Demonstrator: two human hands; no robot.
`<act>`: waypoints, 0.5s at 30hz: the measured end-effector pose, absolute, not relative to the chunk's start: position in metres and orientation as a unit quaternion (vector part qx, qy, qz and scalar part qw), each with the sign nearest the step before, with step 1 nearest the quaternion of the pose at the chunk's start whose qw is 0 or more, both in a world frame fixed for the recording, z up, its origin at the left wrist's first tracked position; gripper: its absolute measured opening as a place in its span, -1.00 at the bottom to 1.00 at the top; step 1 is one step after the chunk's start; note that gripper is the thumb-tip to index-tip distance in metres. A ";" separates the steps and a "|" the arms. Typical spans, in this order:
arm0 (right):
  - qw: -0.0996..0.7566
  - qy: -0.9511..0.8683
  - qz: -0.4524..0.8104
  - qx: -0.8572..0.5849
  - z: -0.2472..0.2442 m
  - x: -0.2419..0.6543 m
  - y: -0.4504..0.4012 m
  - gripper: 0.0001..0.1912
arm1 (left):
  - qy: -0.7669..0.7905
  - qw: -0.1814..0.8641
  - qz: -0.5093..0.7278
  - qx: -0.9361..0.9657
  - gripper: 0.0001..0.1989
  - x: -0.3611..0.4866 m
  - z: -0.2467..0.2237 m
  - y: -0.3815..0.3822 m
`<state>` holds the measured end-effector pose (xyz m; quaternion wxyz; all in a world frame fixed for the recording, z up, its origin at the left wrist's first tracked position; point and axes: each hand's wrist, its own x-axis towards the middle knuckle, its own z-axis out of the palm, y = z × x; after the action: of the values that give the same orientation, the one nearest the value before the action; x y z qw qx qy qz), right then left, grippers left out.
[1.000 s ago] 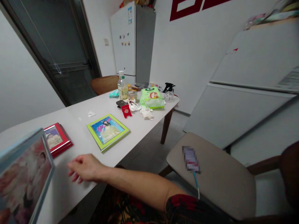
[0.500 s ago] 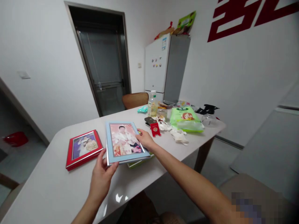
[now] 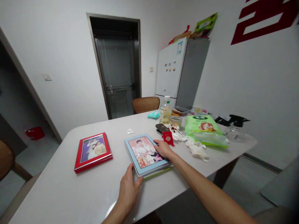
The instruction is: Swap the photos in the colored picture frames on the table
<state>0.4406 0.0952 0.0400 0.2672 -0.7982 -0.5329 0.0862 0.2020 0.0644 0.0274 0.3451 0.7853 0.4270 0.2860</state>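
hands (image 3: 128, 189) at edges of blue frame (image 3: 146, 152)

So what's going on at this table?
Someone has both hands on a blue picture frame: the left hand at its near corner, the right hand at its right side. It lies over a green picture frame, with only a strip of green showing. A red picture frame lies apart to the left on the table.

No text legible: red wall character (image 3: 257, 35) cropped, green-pack label (image 3: 200, 117) blurred.
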 end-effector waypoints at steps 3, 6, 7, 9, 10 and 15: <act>0.248 -0.545 0.086 -0.796 0.043 0.439 0.095 -0.58 | 0.418 0.355 0.273 0.791 -0.42 0.196 0.030 0.062; 0.248 -0.547 0.063 -0.797 0.051 0.421 0.092 -0.56 | 0.424 0.307 0.266 0.810 -0.40 0.180 0.039 0.078; 0.257 -0.553 0.043 -0.792 0.054 0.410 0.091 -0.55 | 0.434 0.261 0.262 0.821 -0.41 0.173 0.043 0.087; 0.283 -0.585 0.003 -0.760 0.060 0.380 0.088 -0.54 | 0.464 0.149 0.243 0.838 -0.45 0.156 0.051 0.112; 0.296 -0.616 -0.005 -0.730 0.063 0.362 0.087 -0.54 | 0.486 0.089 0.226 0.839 -0.46 0.147 0.054 0.125; 0.346 -0.682 0.113 -0.634 0.066 0.276 0.102 -0.54 | 0.564 0.025 0.198 0.801 -0.54 0.098 0.056 0.168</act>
<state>0.2755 0.1016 0.0660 0.3459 -0.6345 -0.6819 0.1133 0.0975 0.1683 0.0558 0.0248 0.8011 0.5642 0.1985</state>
